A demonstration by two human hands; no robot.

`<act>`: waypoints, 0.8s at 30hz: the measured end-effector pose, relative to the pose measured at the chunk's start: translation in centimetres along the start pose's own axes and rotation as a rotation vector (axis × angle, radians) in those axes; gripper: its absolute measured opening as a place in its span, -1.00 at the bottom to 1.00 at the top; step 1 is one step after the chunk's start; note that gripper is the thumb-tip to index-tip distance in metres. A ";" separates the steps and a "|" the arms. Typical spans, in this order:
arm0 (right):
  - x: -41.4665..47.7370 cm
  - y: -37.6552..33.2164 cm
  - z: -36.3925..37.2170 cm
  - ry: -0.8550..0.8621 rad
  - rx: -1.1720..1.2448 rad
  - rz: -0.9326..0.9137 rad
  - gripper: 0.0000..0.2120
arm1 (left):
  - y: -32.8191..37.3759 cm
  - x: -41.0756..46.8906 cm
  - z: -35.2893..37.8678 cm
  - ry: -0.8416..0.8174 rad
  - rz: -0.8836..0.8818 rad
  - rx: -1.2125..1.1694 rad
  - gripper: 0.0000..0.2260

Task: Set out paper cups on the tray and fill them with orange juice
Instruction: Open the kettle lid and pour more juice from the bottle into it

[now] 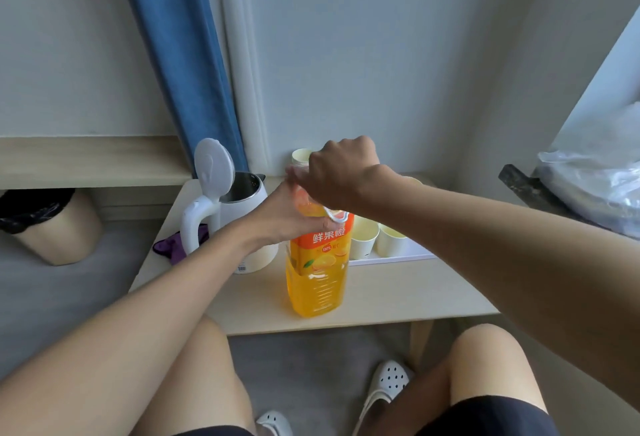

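Note:
A tall bottle of orange juice point(317, 279) with an orange label stands upright near the front of the small table. My left hand point(280, 217) grips the bottle's upper part from the left. My right hand point(337, 176) is curled over the bottle's top, hiding the cap. Behind the bottle, a white tray point(394, 257) holds pale yellow paper cups; two of them point(363, 236) point(391, 240) show beside the bottle, both looking empty. Another cup point(300, 155) peeks out behind my right hand by the wall.
A white electric kettle point(235, 214) with its lid up stands left of the bottle, a purple cloth point(169, 247) beside it. A beige bin point(52, 224) sits on the floor at left. A plastic bag point(595, 179) lies at right.

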State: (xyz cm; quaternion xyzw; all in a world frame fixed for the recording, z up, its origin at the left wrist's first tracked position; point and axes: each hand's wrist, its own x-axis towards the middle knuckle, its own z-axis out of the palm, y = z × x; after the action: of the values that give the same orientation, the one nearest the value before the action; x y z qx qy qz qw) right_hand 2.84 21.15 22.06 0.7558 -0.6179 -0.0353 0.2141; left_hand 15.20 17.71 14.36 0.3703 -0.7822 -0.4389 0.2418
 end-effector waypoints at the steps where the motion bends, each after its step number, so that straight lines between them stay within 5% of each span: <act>1: 0.1 -0.1 -0.2 -0.026 -0.021 -0.001 -0.62 | -0.3 0.2 0.2 0.007 -0.014 0.021 -0.44; 10: 0.6 1.5 0.0 -0.033 0.079 -0.042 -0.52 | -0.3 0.4 -0.1 -0.048 -0.044 0.008 -0.39; 16: 0.5 2.9 -0.3 0.003 -0.044 -0.273 -0.46 | -0.7 0.9 -0.4 -0.117 -0.013 -0.012 -0.35; 24: 1.1 2.8 -1.4 -0.314 0.166 -0.253 -0.72 | -1.2 1.2 -0.6 -0.123 -0.033 -0.037 -0.39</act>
State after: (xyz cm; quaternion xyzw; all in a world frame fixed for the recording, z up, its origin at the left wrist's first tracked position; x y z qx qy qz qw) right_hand 0.99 20.09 24.54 0.8275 -0.5447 -0.1282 0.0461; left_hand 15.34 16.05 13.70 0.3509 -0.7812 -0.4791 0.1927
